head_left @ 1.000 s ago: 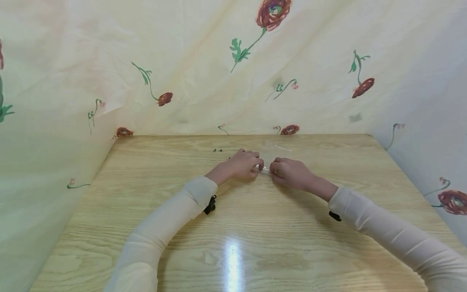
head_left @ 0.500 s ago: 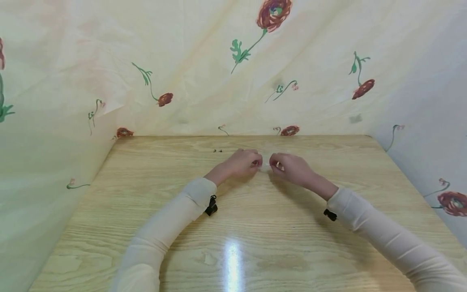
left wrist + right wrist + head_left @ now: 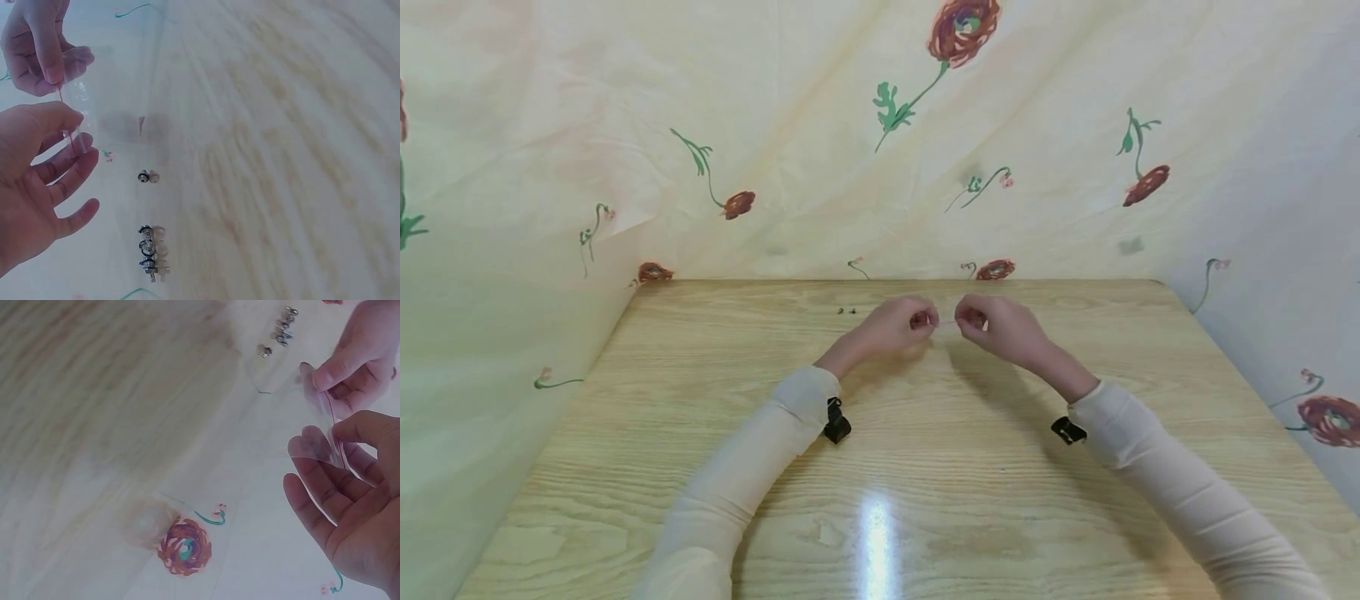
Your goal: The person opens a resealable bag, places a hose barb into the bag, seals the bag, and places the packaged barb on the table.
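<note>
A clear zip bag (image 3: 76,94) with a red line along its zip edge is stretched between both hands, lifted over the far part of the table. My left hand (image 3: 897,325) pinches one end of that edge between thumb and forefinger. At the other end, thumb and forefinger of my right hand (image 3: 1003,329) pinch the same edge, while its other fingers spread behind the clear film in the right wrist view. Only a short strip of the bag shows between the hands in the head view. Nothing shows inside the film.
Several small shiny metal pieces with dark rings (image 3: 148,253) stand in a row on the wooden table (image 3: 880,442), with one similar piece (image 3: 144,177) apart from them. A flower-printed cloth (image 3: 820,150) hangs behind the table's far edge and along its sides.
Both hands have risen and moved slightly away from me, carrying the bag up from low over the table. Their fingers now pinch the zip edge more distinctly, and the right wrist has turned.
</note>
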Available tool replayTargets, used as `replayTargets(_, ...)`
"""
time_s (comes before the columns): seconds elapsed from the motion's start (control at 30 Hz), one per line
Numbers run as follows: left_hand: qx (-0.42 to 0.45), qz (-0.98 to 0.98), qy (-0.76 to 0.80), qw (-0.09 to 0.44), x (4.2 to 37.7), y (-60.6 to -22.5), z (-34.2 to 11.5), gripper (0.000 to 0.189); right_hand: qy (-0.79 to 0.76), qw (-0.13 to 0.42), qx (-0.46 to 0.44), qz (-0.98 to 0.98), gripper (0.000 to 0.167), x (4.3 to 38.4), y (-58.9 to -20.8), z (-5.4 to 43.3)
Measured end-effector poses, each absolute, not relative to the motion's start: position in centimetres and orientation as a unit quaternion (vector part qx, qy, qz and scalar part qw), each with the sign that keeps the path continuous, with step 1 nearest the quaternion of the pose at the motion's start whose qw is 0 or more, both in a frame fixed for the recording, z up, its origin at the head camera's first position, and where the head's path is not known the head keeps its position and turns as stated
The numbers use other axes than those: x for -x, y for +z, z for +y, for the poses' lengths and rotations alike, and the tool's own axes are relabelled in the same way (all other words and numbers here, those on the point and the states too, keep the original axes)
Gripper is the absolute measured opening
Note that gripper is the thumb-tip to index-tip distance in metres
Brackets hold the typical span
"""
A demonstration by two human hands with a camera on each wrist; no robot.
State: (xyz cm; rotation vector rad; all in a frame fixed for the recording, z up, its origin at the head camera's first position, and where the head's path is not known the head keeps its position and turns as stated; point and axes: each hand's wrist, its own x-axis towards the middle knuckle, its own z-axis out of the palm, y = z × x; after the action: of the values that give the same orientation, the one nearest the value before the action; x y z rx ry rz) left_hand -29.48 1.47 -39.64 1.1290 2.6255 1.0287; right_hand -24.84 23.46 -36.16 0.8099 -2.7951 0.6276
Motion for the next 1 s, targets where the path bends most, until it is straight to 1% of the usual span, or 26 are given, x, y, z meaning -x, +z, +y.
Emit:
replayTargets(0.17, -0.368, 0.826, 0.423, 0.056, 29.7, -39.5, 1.1, 0.014, 0.228, 0.095, -0.270, -0.931, 0.008, 25.2, -35.5, 23.3)
replayTargets(0.3, -0.359, 0.803, 0.473, 0.046, 29.5, -38.8, 0.7, 0.014, 0.242, 0.095, -0.257, -0.931, 0.008, 25.3, -34.9, 22.9)
replayTargets(0.47, -0.340, 0.786, 0.514, 0.045, 29.4, -37.8, 0.2, 0.019, 0.260, 0.098, -0.250, -0.927, 0.012, 25.5, -34.1, 22.1)
replayTargets(0.67, -0.327, 0.754, 0.568, 0.037, 29.5, -36.6, -0.8, 0.018, 0.287, 0.132, -0.262, -0.912, 0.011, 25.6, -33.0, 21.0)
replayTargets(0.8, -0.319, 0.743, 0.589, 0.024, 29.3, -36.0, -1.7, 0.018, 0.312, 0.133, -0.259, -0.905, 0.011, 25.5, -32.3, 20.1)
replayTargets(1.0, -0.317, 0.728, 0.608, 0.019, 29.0, -35.0, -2.9, 0.019, 0.353, 0.138, -0.259, -0.889, 0.010, 25.3, -31.7, 18.9)
